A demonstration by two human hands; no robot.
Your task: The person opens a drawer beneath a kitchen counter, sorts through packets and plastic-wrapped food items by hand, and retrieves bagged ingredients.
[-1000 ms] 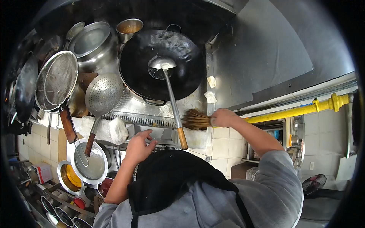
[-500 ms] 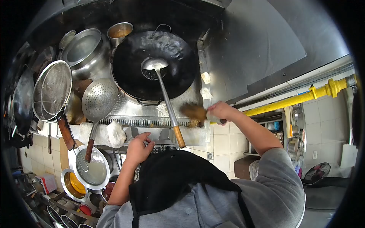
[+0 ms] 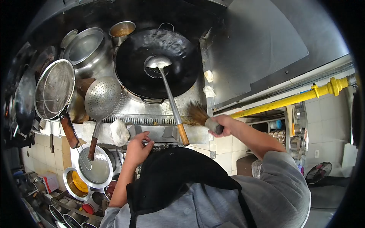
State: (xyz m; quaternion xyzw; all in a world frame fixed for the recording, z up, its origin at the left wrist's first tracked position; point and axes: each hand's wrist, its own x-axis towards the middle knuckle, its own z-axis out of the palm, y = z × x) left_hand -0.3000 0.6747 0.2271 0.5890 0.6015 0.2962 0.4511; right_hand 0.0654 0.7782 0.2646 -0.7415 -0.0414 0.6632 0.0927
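Note:
My right hand (image 3: 225, 125) grips a wok brush (image 3: 197, 113) by its thick bound end. The brown bristles point up and left onto the right end of the stove's front ledge. My left hand (image 3: 140, 147) hangs at the front edge of the stove, fingers loosely bent and apart, with nothing in it. Close beside it lies a crumpled white cloth (image 3: 119, 133). A black wok (image 3: 129, 70) sits on the burner with a little liquid inside. In it rests a steel ladle (image 3: 170, 93), its wooden handle reaching over the ledge between my hands.
On the left are a perforated skimmer (image 3: 102, 98), a mesh strainer (image 3: 55, 89) and a big metal pot (image 3: 89, 62). Behind the wok's left side stands a small pot of brownish liquid (image 3: 121, 35). A yellow pipe (image 3: 296, 98) runs along the right. Bowls sit at the lower left.
My right hand has moved slightly down and turned, so the brush tilts and its bristles show more clearly. My left hand stays almost where it was. The view has shifted slightly.

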